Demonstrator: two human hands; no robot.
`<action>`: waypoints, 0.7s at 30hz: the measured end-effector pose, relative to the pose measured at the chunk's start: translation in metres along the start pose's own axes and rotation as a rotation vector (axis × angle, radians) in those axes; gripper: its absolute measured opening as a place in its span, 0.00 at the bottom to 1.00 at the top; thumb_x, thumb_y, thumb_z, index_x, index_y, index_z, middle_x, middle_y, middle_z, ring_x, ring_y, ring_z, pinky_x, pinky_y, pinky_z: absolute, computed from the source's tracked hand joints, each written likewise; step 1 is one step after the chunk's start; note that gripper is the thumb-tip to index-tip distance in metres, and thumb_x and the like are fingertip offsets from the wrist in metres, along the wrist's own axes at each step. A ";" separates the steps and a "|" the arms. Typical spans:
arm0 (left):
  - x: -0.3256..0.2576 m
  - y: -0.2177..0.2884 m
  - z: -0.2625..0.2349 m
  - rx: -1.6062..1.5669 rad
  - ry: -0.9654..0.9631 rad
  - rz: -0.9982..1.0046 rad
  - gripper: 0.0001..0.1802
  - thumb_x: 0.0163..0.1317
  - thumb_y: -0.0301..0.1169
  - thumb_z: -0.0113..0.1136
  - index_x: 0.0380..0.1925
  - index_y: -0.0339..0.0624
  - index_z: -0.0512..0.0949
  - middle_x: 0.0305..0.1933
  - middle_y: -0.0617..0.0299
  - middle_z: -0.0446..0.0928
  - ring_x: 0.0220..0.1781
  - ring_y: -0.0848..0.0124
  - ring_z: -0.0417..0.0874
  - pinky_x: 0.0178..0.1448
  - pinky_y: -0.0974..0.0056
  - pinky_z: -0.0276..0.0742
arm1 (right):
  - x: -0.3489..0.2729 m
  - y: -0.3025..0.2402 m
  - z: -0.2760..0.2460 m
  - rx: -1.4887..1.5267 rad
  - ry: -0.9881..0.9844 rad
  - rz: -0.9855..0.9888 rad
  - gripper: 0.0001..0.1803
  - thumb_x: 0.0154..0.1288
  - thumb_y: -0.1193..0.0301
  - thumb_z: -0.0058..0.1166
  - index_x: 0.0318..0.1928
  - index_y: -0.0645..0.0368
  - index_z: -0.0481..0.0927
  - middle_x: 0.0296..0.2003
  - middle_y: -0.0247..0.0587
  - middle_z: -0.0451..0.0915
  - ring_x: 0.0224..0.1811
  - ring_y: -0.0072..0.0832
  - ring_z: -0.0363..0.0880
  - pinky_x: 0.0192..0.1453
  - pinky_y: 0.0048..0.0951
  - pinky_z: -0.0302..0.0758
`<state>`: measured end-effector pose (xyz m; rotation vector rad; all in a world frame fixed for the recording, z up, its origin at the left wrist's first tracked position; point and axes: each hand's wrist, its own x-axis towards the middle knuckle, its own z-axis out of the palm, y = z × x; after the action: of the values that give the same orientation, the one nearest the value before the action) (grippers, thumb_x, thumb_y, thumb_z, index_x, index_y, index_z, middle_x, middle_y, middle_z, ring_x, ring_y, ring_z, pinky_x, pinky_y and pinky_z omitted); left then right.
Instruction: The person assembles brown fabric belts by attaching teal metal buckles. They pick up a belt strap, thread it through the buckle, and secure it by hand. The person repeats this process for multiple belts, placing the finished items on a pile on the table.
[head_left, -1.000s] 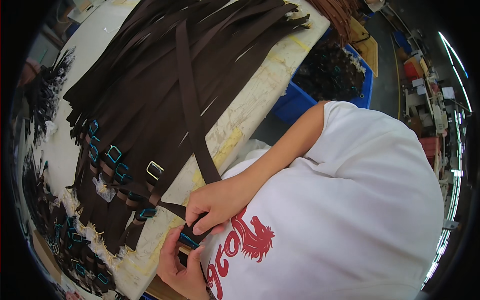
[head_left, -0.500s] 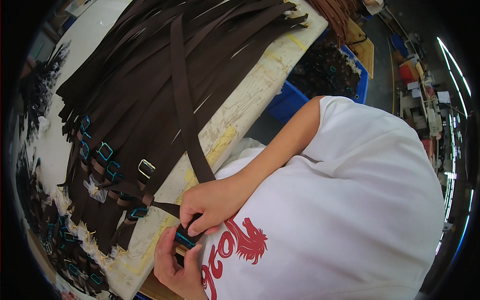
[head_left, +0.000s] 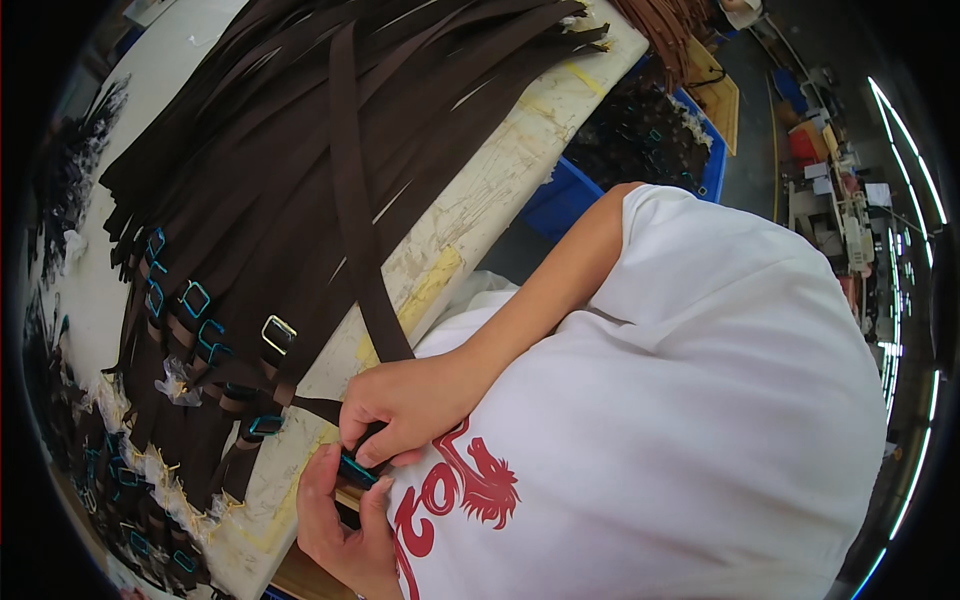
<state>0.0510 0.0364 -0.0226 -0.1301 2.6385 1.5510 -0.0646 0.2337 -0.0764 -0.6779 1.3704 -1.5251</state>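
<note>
My right hand (head_left: 410, 400) pinches the end of a long dark brown strap (head_left: 345, 200) that runs from my chest up across the table. A small buckle (head_left: 355, 467) wrapped in teal film sits at that strap end, between both hands. My left hand (head_left: 335, 520) comes up from below, and its fingers hold the buckle from underneath. Both hands are close against my white shirt with a red print (head_left: 450, 500), just off the table's near edge.
A white worktable (head_left: 480, 200) carries a wide pile of brown straps (head_left: 250, 150) with metal and teal-wrapped buckles (head_left: 195, 298) at their near ends. A blue bin (head_left: 640, 150) of dark parts stands beyond the table. Shelves and clutter line the right side.
Both hands stay on the same strap end and buckle. The fingers shift slightly, and the view drifts a little.
</note>
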 end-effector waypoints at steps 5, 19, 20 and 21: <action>-0.003 -0.009 -0.008 -0.104 0.086 0.074 0.32 0.51 0.12 0.71 0.61 0.30 0.81 0.62 0.48 0.81 0.59 0.62 0.85 0.66 0.60 0.81 | -0.003 -0.022 -0.005 -0.341 0.113 -0.173 0.14 0.67 0.62 0.70 0.40 0.58 0.82 0.28 0.34 0.83 0.30 0.31 0.82 0.37 0.36 0.76; 0.012 -0.006 -0.011 0.163 0.207 0.253 0.23 0.57 0.15 0.70 0.54 0.33 0.84 0.56 0.53 0.79 0.54 0.61 0.82 0.59 0.57 0.77 | 0.020 -0.007 0.001 -0.353 0.130 -0.497 0.22 0.72 0.72 0.62 0.63 0.62 0.75 0.40 0.52 0.85 0.45 0.53 0.83 0.57 0.48 0.75; 0.010 -0.006 -0.010 0.115 0.236 0.187 0.22 0.57 0.15 0.71 0.53 0.32 0.83 0.56 0.54 0.79 0.52 0.62 0.82 0.58 0.57 0.77 | 0.020 -0.006 -0.001 -0.389 0.131 -0.522 0.20 0.73 0.72 0.62 0.62 0.62 0.76 0.40 0.52 0.85 0.44 0.52 0.83 0.56 0.48 0.75; 0.007 -0.006 -0.008 0.066 0.266 0.121 0.21 0.56 0.16 0.72 0.51 0.32 0.81 0.55 0.55 0.80 0.51 0.64 0.82 0.56 0.57 0.77 | 0.020 -0.006 -0.001 -0.425 0.131 -0.547 0.18 0.73 0.73 0.61 0.60 0.61 0.76 0.39 0.51 0.84 0.44 0.52 0.83 0.55 0.47 0.75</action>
<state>0.0442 0.0258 -0.0246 -0.1879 2.9490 1.5794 -0.0750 0.2162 -0.0749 -1.3201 1.7240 -1.7280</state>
